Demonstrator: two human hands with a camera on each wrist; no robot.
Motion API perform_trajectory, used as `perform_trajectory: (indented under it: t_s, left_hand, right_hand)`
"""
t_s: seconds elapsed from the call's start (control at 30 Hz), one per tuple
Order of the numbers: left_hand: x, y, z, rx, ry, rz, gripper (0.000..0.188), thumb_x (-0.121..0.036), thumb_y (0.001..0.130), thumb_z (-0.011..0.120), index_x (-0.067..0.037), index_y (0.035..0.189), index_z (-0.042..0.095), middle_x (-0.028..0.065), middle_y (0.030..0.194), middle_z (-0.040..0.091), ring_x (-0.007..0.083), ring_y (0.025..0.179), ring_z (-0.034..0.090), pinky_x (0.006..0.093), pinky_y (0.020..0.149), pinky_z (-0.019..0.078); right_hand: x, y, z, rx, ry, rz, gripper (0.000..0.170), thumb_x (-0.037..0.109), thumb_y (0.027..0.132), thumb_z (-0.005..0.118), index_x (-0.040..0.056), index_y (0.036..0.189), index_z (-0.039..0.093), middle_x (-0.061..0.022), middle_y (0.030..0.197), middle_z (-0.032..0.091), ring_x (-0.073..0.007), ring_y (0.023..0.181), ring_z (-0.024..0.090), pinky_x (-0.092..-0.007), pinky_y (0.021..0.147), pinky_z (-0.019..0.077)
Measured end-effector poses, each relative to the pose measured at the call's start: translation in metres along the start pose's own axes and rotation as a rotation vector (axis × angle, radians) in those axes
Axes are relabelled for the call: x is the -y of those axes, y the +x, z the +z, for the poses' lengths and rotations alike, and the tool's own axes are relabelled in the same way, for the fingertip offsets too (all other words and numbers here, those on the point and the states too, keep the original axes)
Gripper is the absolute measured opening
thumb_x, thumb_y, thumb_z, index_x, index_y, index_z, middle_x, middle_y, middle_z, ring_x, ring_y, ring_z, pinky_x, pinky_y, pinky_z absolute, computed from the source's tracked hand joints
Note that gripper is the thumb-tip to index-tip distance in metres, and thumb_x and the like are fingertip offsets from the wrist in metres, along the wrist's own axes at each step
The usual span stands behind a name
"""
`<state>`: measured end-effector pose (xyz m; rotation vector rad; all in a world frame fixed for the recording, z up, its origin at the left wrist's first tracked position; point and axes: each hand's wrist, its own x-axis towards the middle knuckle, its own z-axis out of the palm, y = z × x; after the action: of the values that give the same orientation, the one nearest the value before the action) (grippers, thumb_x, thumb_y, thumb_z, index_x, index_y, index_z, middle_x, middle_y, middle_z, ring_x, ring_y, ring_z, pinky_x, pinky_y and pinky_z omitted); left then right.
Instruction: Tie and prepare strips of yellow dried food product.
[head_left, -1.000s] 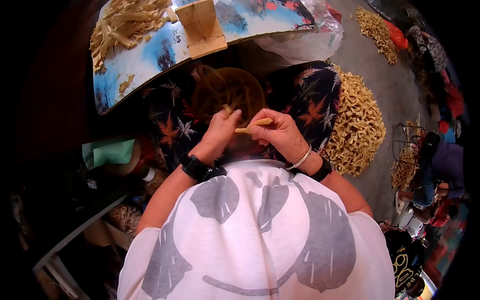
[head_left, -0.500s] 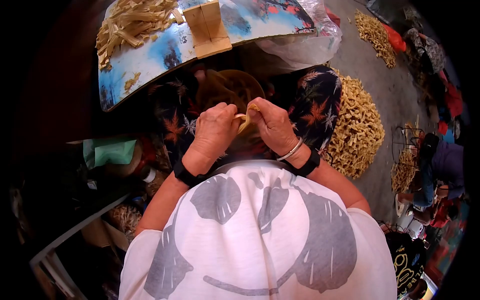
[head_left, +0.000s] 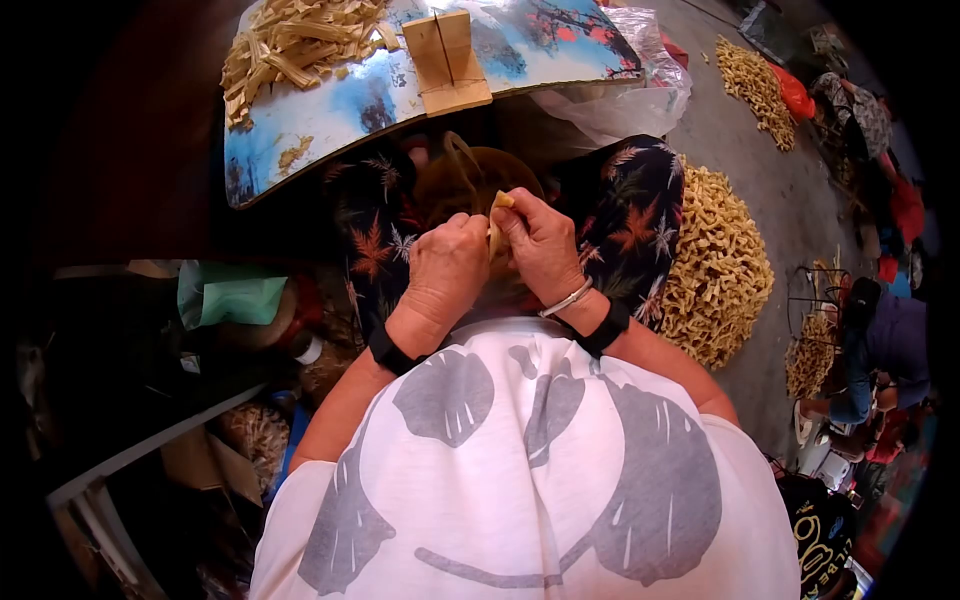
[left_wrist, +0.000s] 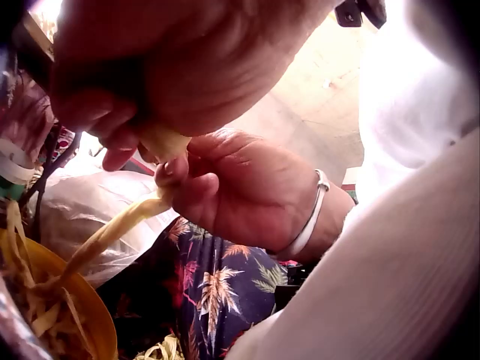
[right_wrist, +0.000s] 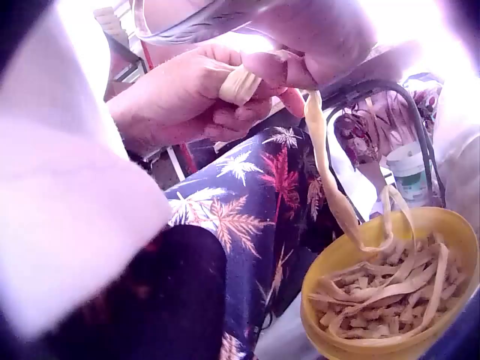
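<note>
A pale yellow strip [head_left: 497, 228] is pinched between both hands above the lap. The left hand [head_left: 447, 265] curls its fingers round one part of it; the right hand [head_left: 544, 246] pinches it with thumb and fingers close beside. In the right wrist view a folded bit of strip [right_wrist: 240, 85] shows at the left hand [right_wrist: 187, 97], and a long tail [right_wrist: 328, 165] hangs into a yellow bowl [right_wrist: 311, 289] holding more strips. The left wrist view shows the tail [left_wrist: 112, 229] running from the right hand [left_wrist: 247, 187] down to the bowl [left_wrist: 101, 315].
A painted board [head_left: 350, 115] ahead carries a heap of strips [head_left: 300, 45] and a wooden stand [head_left: 446, 65]. Right of the knees lies a big pile of knotted pieces [head_left: 715, 265]. A green bag [head_left: 235, 300] is at the left. People sit at far right.
The hands came together, turned the strip between them and drew closer around it. A loop of strip now rises over the bowl. The head view has shifted slightly.
</note>
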<state>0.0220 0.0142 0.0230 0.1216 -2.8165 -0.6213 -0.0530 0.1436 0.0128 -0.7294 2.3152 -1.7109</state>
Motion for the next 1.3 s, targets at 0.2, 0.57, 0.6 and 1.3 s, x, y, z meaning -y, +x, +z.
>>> perform_trajectory:
  t_s: [0.2, 0.57, 0.6, 1.3]
  left_hand:
    - [-0.003, 0.001, -0.011, -0.28, 0.092, 0.113, 0.018, -0.014, 0.077, 0.07, -0.007, 0.092, 0.062, 0.0097, 0.078, 0.058, 0.0256, 0.074, 0.066, 0.0345, 0.059, 0.0538]
    - [0.004, -0.002, -0.007, -0.066, -0.673, -0.225, 0.02, -0.002, 0.08, 0.064, -0.001, 0.101, 0.062, 0.0139, 0.092, 0.066, 0.0265, 0.076, 0.066, 0.0318, 0.069, 0.0532]
    - [-0.001, -0.002, -0.006, -0.091, -0.691, -0.233, 0.02, -0.001, 0.08, 0.063, -0.001, 0.1, 0.061, 0.0155, 0.091, 0.065, 0.0298, 0.077, 0.065, 0.0349, 0.07, 0.0529]
    - [0.003, 0.001, -0.012, -0.093, -0.915, -0.346, 0.007, -0.007, 0.092, 0.064, -0.002, 0.09, 0.067, 0.0, 0.072, 0.064, 0.0055, 0.065, 0.058, 0.0205, 0.057, 0.0471]
  right_hand:
    - [0.01, -0.002, 0.001, -0.017, 0.013, 0.063, 0.014, 0.015, 0.09, 0.066, 0.0031, 0.093, 0.061, -0.0143, 0.077, 0.065, -0.0309, 0.067, 0.065, -0.0319, 0.061, 0.0503]
    - [0.014, -0.007, -0.006, 0.081, -0.304, -0.287, 0.012, 0.012, 0.087, 0.064, 0.0028, 0.095, 0.063, -0.016, 0.087, 0.064, -0.0347, 0.08, 0.063, -0.0392, 0.071, 0.0513]
    - [0.013, -0.007, -0.006, 0.052, -0.342, -0.291, 0.011, 0.011, 0.088, 0.062, 0.0028, 0.096, 0.063, -0.016, 0.088, 0.063, -0.035, 0.08, 0.063, -0.0392, 0.072, 0.0514]
    - [0.016, 0.003, -0.025, 0.143, 0.161, 0.1, 0.021, 0.012, 0.084, 0.075, 0.005, 0.095, 0.058, -0.0037, 0.088, 0.063, -0.0117, 0.072, 0.059, -0.0278, 0.06, 0.0504]
